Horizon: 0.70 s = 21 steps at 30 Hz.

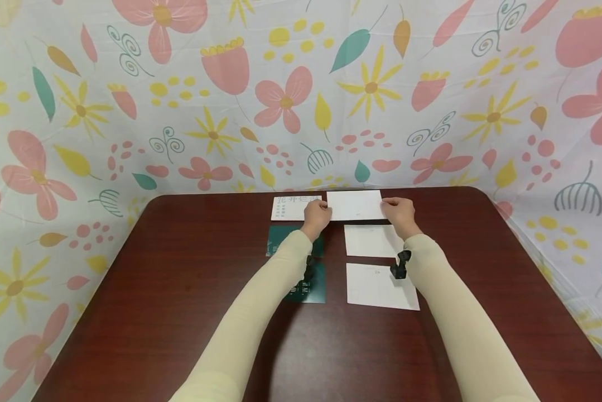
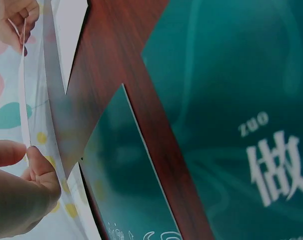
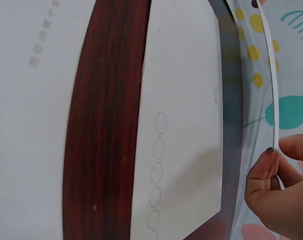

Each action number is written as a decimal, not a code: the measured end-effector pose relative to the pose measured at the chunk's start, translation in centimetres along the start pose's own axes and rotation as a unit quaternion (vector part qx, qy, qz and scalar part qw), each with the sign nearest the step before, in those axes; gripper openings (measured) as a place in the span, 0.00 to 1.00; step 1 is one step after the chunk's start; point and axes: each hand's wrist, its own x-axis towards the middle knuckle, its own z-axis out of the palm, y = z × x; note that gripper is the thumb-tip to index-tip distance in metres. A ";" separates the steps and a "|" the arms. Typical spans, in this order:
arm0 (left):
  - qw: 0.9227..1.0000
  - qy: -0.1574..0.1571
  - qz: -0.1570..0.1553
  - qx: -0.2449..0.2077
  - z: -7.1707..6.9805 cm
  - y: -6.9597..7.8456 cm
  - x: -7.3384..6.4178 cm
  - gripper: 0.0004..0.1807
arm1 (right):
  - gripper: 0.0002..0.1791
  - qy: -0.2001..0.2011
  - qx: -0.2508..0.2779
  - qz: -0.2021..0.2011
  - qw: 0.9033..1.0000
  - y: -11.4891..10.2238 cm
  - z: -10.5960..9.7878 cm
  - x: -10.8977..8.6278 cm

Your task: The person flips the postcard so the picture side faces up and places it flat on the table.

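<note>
A white postcard (image 1: 354,205) is held at the far edge of the table, its mostly blank side facing me. At its left edge my left hand (image 1: 317,216) pinches it between thumb and fingers; my right hand (image 1: 401,216) pinches the right edge. Both wrist views show this postcard (image 2: 24,100) edge-on, raised above the tabletop. Left of it lies a white card with grey Chinese characters (image 1: 287,209), partly covered by the left hand. Below that hand are two dark green cards, one upper (image 1: 278,235) and one lower (image 1: 317,282), partly hidden by the left sleeve.
Two more white postcards, one upper (image 1: 371,241) and one lower (image 1: 376,287), lie near the right forearm. The right wrist view shows a column of printed ovals on one card (image 3: 181,150). Behind the dark red wooden table (image 1: 180,312) hangs a flowered cloth (image 1: 290,67).
</note>
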 end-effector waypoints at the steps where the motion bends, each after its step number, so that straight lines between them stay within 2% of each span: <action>1: 1.000 0.004 -0.001 0.000 0.0 0.0 0.0 0.17 | 0.22 0.002 0.000 -0.003 1.000 0.0 0.0 0.0; 6: 1.000 0.019 0.006 -0.005 -0.2 -0.1 0.2 0.14 | 0.21 0.013 0.001 -0.014 1.000 0.0 -0.2 0.2; 11: 0.999 0.027 0.017 -0.018 -0.4 0.0 0.1 0.12 | 0.20 0.016 0.023 -0.018 0.999 -0.3 -0.3 0.4; 21: 0.995 0.054 0.050 -0.063 -0.5 -0.3 0.5 0.10 | 0.20 0.019 0.076 -0.050 0.996 -0.4 -0.2 0.5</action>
